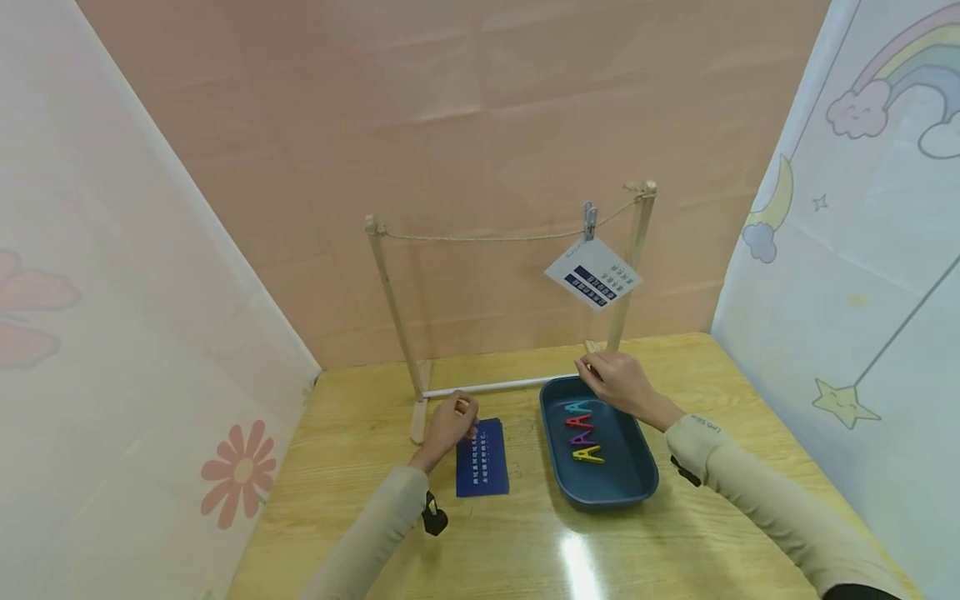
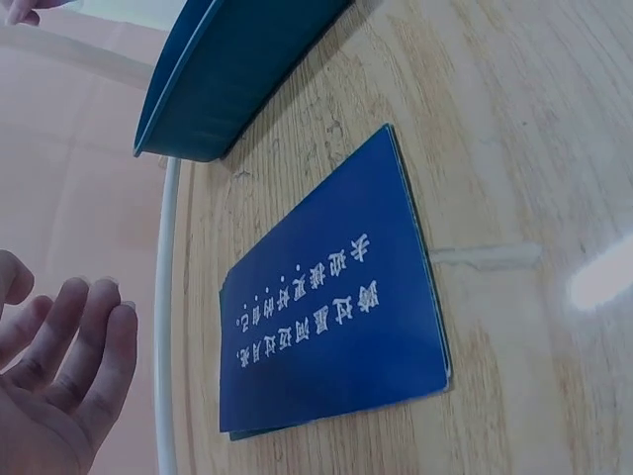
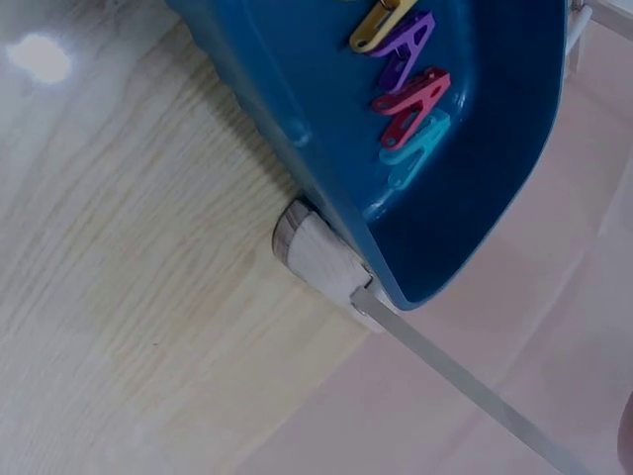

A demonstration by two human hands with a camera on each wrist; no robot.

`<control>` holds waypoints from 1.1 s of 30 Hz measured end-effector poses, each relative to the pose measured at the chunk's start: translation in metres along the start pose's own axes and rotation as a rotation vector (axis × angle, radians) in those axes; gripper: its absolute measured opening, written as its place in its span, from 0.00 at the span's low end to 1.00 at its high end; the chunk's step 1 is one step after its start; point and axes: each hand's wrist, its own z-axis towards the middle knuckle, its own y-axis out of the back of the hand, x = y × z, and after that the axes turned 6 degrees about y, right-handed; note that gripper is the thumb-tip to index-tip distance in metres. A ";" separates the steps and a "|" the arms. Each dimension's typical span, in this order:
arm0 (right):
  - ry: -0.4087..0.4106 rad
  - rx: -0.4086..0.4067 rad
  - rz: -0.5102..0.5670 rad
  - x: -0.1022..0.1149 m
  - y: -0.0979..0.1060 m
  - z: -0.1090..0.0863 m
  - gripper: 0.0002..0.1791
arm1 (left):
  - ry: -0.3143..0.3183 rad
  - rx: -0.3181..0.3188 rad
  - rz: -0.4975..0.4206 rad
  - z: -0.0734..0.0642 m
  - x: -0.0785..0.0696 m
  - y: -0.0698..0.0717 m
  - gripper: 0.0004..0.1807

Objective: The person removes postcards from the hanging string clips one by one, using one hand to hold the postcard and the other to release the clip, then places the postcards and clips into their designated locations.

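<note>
My left hand (image 1: 450,425) hovers over the far-left part of a stack of blue cards (image 1: 482,458) printed with white characters. In the left wrist view its loosely bent fingers (image 2: 94,341) hold nothing. My right hand (image 1: 621,383), fingers loosely curled, is over the back right rim of a dark blue tray (image 1: 611,492); only a sliver of it shows in the right wrist view. Several clothespins lie in a row in the tray: light blue (image 1: 577,407), red (image 1: 579,422), purple (image 1: 582,438) and yellow (image 1: 588,455). A grey clothespin (image 1: 590,222) holds a white card (image 1: 592,273) on the string.
A wooden stand with a left post (image 1: 393,308) and a right post (image 1: 637,242) carries the sagging string (image 1: 480,239). A white rod (image 1: 495,386) joins its feet low down, behind the cards and tray. Patterned sheets enclose the wooden table (image 1: 517,550) at the sides.
</note>
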 end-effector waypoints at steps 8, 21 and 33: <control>0.036 -0.072 -0.011 -0.006 0.007 0.010 0.19 | -0.035 -0.018 -0.010 0.006 -0.012 -0.007 0.11; 0.073 -0.117 -0.049 -0.017 0.017 0.028 0.26 | -0.085 -0.009 -0.015 0.014 -0.025 -0.015 0.14; 0.127 -0.128 -0.082 -0.026 0.030 0.056 0.23 | -0.121 -0.004 -0.037 0.023 -0.043 -0.030 0.09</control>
